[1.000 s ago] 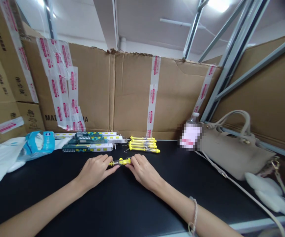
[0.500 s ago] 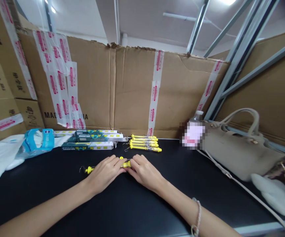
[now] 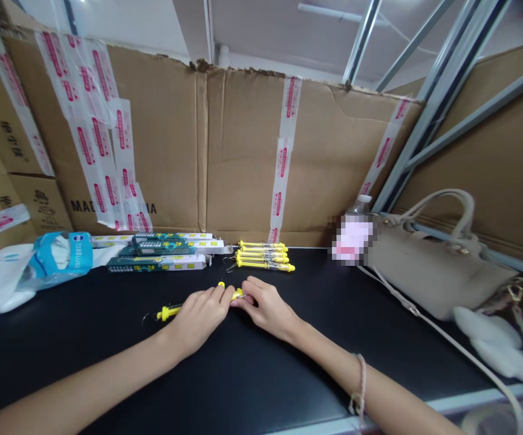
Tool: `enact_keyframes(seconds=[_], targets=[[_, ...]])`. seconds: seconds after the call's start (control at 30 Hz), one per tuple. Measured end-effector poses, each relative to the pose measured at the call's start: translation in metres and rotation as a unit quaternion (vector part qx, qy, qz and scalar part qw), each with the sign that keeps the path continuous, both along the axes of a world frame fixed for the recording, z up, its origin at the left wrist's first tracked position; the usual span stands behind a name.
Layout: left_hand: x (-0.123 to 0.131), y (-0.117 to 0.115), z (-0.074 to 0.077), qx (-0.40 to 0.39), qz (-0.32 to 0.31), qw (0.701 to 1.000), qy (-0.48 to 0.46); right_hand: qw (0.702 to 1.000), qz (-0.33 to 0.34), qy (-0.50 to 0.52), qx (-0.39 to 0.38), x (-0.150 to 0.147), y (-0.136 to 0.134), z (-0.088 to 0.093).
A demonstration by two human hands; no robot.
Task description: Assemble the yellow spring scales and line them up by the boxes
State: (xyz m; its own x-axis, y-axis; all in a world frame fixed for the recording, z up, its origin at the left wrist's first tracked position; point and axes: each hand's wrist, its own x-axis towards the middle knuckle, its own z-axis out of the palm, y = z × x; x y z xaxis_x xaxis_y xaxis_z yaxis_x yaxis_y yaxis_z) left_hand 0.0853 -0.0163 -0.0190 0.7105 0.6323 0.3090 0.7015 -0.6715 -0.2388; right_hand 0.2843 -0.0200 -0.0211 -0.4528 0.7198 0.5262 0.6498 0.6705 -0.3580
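Observation:
A yellow spring scale lies in my left hand, its wire hook sticking out on the left. The fingers of that hand wrap round its tube and hide the middle. Between the hands shows the scale's yellow right end. There my right hand is closed in a pinch on a thin metal piece at that end; its fingertips are partly hidden. A small yellow cap peeks out above my left fingers; whether they hold it I cannot tell.
Several yellow spring scales lie in a pile behind my hands. Printed narrow boxes are stacked left of them. A blue tissue pack is at far left. On the right are a bottle and a beige handbag.
My right hand has drawn slightly away from the left, showing more of the scale's yellow end and a bit of metal. The camera view has shifted a little.

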Motion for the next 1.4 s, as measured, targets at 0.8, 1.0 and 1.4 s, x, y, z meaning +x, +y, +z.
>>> enact_keyframes(seconds=[0.8, 1.0, 1.4], targets=[[0.008, -0.002, 0.011, -0.022, 0.006, 0.998, 0.051, 0.996, 0.010, 0.071, -0.061, 0.002, 0.003, -0.005], [0.009, -0.004, 0.012, -0.016, 0.025, 0.998, 0.056, 0.996, 0.007, 0.067, -0.062, 0.000, 0.003, -0.003], [0.010, -0.004, 0.012, 0.020, 0.045, 0.995, 0.092, 0.998, -0.049, -0.018, -0.021, -0.004, -0.003, 0.002]])
